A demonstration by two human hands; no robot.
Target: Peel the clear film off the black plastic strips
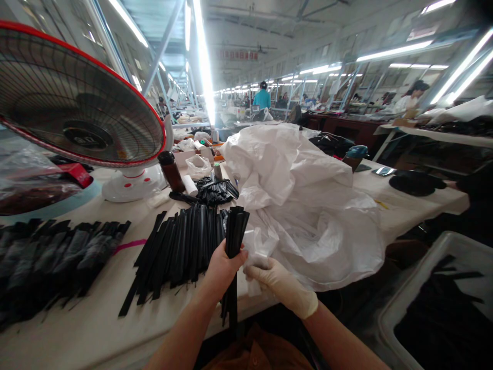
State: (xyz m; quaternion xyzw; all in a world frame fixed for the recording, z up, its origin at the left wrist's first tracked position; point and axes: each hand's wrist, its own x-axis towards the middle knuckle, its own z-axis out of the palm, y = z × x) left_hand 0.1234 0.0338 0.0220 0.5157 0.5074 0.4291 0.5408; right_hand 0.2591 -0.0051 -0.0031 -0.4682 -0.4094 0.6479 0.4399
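Observation:
My left hand (221,267), bare, is wrapped round an upright bundle of flat black strips (235,228), whose lower ends hang past the table edge. Close on its right, my right hand (283,285) wears a pale thin glove. Its fingers are pinched on a piece of clear plastic film (257,246) beside the bundle; the film's full shape blends into the white sheet behind. A row of loose black strips (181,252) lies on the table just left of my left hand. Further left are several black bundles (65,257) partly covered in clear plastic.
A large crumpled white sheet (292,169) covers the table's middle. A red-rimmed fan (80,103) stands at the left, near a brown bottle (171,172). At the right are a phone (383,171) and a plastic bin (400,288) holding black pieces. A person in teal (262,97) is far off.

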